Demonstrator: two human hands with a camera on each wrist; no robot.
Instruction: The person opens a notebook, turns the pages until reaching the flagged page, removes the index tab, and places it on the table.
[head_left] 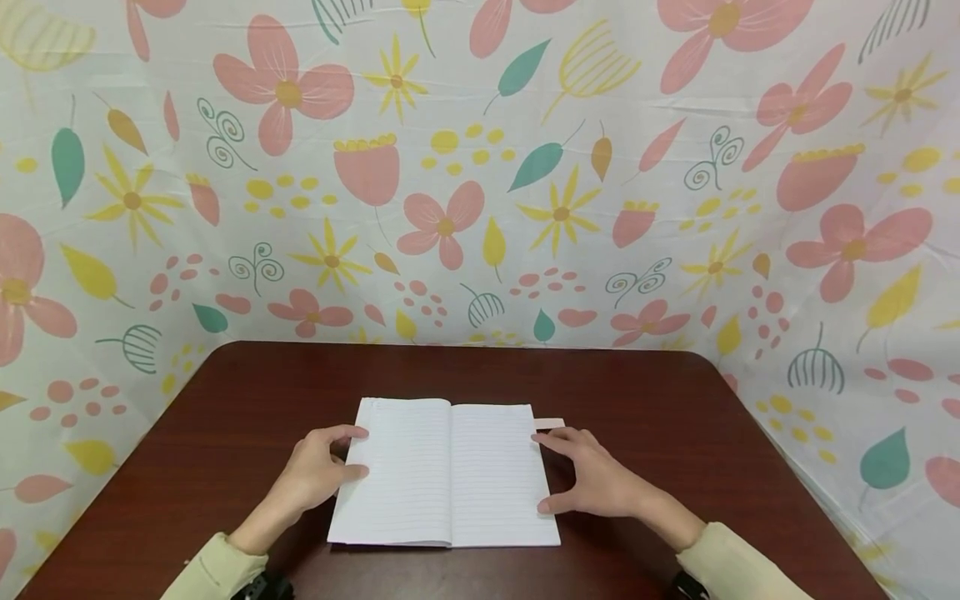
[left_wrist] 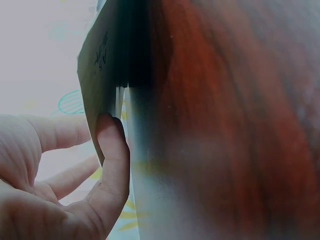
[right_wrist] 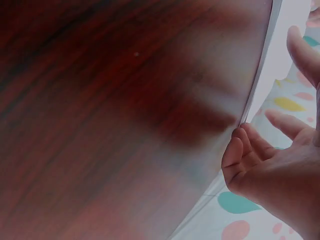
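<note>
An open notebook [head_left: 491,475] with blank ruled pages lies on the dark wooden table in the head view. My left hand [head_left: 318,467] grips its left edge, thumb over the page. The left wrist view shows the pale cover [left_wrist: 95,85] with dark handwriting, tilted up off the table, and a curled finger [left_wrist: 114,155] of my left hand against it. At the opposite edge, my right hand [head_left: 596,479] holds the right page, thumb near the lower corner and index finger higher up. In the right wrist view its other fingers [right_wrist: 234,157] curl in at the notebook's edge.
A small white strip [head_left: 549,423] sticks out beyond the notebook's upper right side. The brown table [head_left: 420,367] has rounded far corners. Behind and beside it hangs a white cloth [head_left: 495,125] printed with flowers and leaves.
</note>
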